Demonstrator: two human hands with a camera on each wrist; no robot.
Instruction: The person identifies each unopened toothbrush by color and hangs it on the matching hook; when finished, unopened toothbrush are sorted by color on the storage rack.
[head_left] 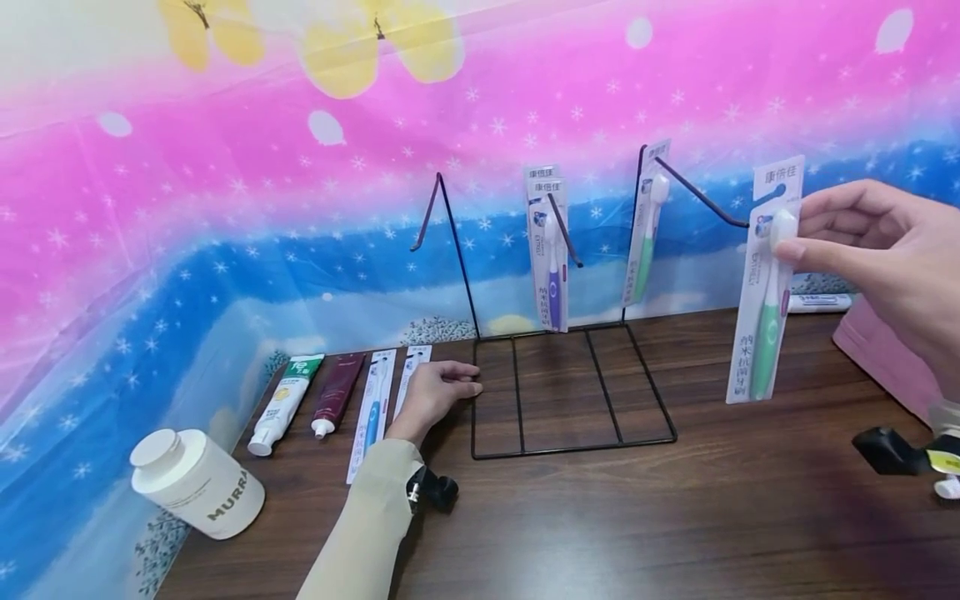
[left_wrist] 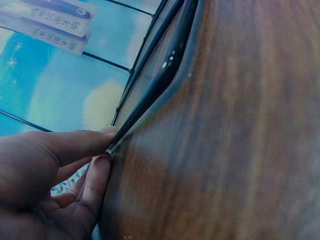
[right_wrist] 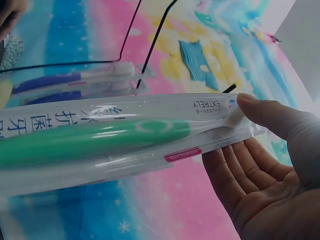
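My right hand point(head_left: 892, 242) pinches the upper edge of a packaged green toothbrush point(head_left: 767, 333) between thumb and fingers. The pack hangs upright close to the tip of the right hook point(head_left: 705, 200), its slot facing me. In the right wrist view the thumb point(right_wrist: 270, 115) lies over the brush-head end of the clear pack. My left hand point(head_left: 435, 396) pinches the left base wire of a black wire rack point(head_left: 573, 452), which shows near the thumb point(left_wrist: 85, 145) in the left wrist view. Purple toothbrush packs point(head_left: 553, 283) hang on the middle hook, and another green toothbrush pack point(head_left: 643, 250) hangs on the right hook.
Left of the rack lie a green-and-white tube point(head_left: 285, 404), a maroon tube point(head_left: 337, 396) and blue toothbrush packs point(head_left: 372, 408). A white bottle point(head_left: 198, 483) leans at the left edge. A white tube point(head_left: 820, 303) and a pink item point(head_left: 885, 358) lie at right.
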